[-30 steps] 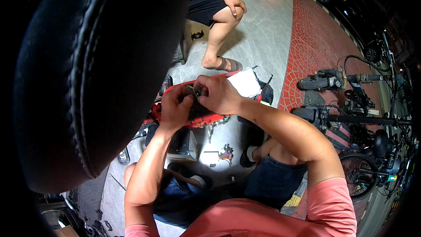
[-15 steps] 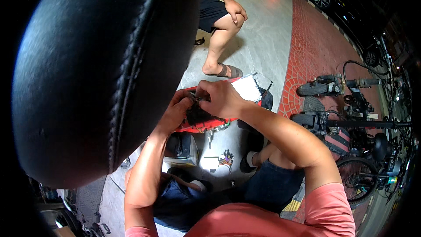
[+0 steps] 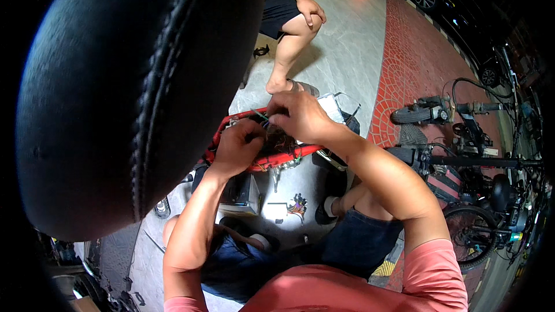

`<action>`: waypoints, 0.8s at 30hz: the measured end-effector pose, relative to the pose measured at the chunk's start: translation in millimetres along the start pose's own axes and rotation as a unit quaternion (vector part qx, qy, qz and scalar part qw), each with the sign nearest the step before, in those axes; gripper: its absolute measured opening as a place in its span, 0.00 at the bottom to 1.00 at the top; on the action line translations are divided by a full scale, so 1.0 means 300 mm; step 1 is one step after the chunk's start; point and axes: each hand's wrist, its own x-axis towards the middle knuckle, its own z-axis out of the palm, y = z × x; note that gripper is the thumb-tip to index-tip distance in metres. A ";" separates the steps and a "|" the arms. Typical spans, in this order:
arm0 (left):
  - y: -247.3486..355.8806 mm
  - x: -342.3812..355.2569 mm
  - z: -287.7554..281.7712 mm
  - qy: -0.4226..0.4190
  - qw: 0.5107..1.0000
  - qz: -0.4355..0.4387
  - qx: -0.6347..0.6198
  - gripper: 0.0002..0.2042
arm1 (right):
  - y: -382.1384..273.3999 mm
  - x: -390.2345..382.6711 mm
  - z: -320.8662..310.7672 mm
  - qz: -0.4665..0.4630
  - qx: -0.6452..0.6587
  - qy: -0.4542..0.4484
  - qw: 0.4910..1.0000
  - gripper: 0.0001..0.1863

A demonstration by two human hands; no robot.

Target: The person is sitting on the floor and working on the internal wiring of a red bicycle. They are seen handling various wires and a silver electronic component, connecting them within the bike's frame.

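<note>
The tangle of thin coloured wires [image 3: 278, 138] sits inside the open red plastic scooter body frame [image 3: 272, 162], directly between the two hands and touching both. From the left hand [image 3: 237, 149] the wires lie at about three o'clock; from the right hand [image 3: 298, 117] they lie at about seven o'clock, just under the fingertips. The red frame's long axis runs from nine o'clock toward three o'clock, tilting slightly down to the right, and both hands work across its upper edge.

The right hand's fingers [image 3: 276, 118] are pinched almost closed on a thin wire at the frame's top edge. The left hand's fingers are curled tight into the bundle, though exactly which strand they grip is too small to tell. Both hands are equally close to the wires.

Counted: two working hands, one red frame, one wire bundle. One large black padded seat [image 3: 139, 92] fills the picture from nine to twelve o'clock. One other person's bare leg [image 3: 286, 52] stands at twelve o'clock on the grey floor [image 3: 347, 40]. One small loose bunch of coloured connectors [image 3: 298, 204] lies on the floor at six o'clock of the frame.
</note>
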 end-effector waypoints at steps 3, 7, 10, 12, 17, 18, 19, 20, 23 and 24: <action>-0.025 -0.012 -0.004 -0.060 0.992 -0.038 -0.102 0.05 | 0.004 0.025 -0.027 0.040 0.026 -0.002 0.999 0.08; -0.017 -0.011 -0.025 -0.063 0.972 -0.097 -0.203 0.04 | -0.024 0.016 0.002 -0.035 0.006 0.043 0.998 0.07; 0.024 -0.011 -0.039 -0.081 0.941 -0.150 -0.293 0.02 | -0.043 -0.006 0.013 -0.056 0.056 0.006 0.997 0.08; 0.042 -0.013 -0.037 -0.086 0.933 -0.147 -0.318 0.03 | -0.031 -0.007 0.036 -0.070 0.060 0.014 0.996 0.08; 0.061 -0.031 -0.010 -0.052 0.935 -0.115 -0.330 0.04 | -0.032 -0.010 0.029 -0.049 0.080 0.040 0.995 0.09; 0.051 -0.032 -0.007 -0.041 0.941 -0.106 -0.320 0.04 | -0.035 -0.016 0.019 -0.044 0.071 0.040 0.996 0.10; 0.033 -0.033 -0.002 -0.030 0.945 -0.097 -0.309 0.05 | -0.040 -0.023 0.009 -0.039 0.061 0.040 0.997 0.11; 0.022 -0.034 0.000 -0.019 0.950 -0.088 -0.299 0.05 | -0.051 -0.031 0.002 -0.051 0.057 0.035 0.996 0.11; 0.038 -0.029 0.001 -0.011 0.921 -0.144 -0.361 0.04 | -0.069 -0.068 -0.017 -0.082 0.028 0.027 0.996 0.13; 0.030 -0.026 0.001 -0.014 0.920 -0.135 -0.368 0.05 | -0.069 -0.076 -0.007 -0.092 0.016 0.030 0.995 0.13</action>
